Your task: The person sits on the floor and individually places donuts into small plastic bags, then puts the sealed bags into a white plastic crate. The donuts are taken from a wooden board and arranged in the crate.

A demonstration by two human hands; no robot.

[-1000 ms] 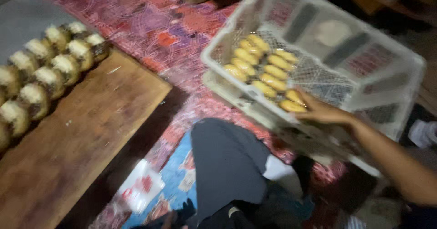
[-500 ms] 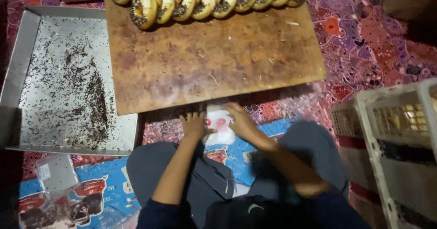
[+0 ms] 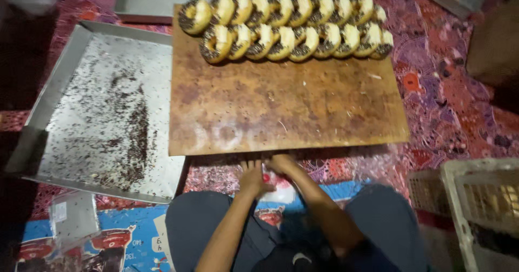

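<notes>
**Both hands meet on a small packet below the board**

At the far left a metal tray (image 3: 81, 115) lies on the patterned rug (image 3: 448, 110), its floor strewn with dark sprinkles. A clear plastic bag (image 3: 73, 218) lies just below the tray's near corner.

In the middle sits a wooden board (image 3: 281, 104), with two rows of sprinkle-topped doughnuts (image 3: 286, 26) lined along its far edge and the rest of its top bare.

Just under the near edge of the board, the left hand (image 3: 252, 177) rests with fingers laid flat on a small white and red packet (image 3: 275, 188). The right hand (image 3: 282, 163) touches the same packet from its far side, fingers curled; whether either hand truly grips it cannot be told. The packet lies on the rug between the knees.

At the far right stands a white plastic crate (image 3: 476, 207).
</notes>
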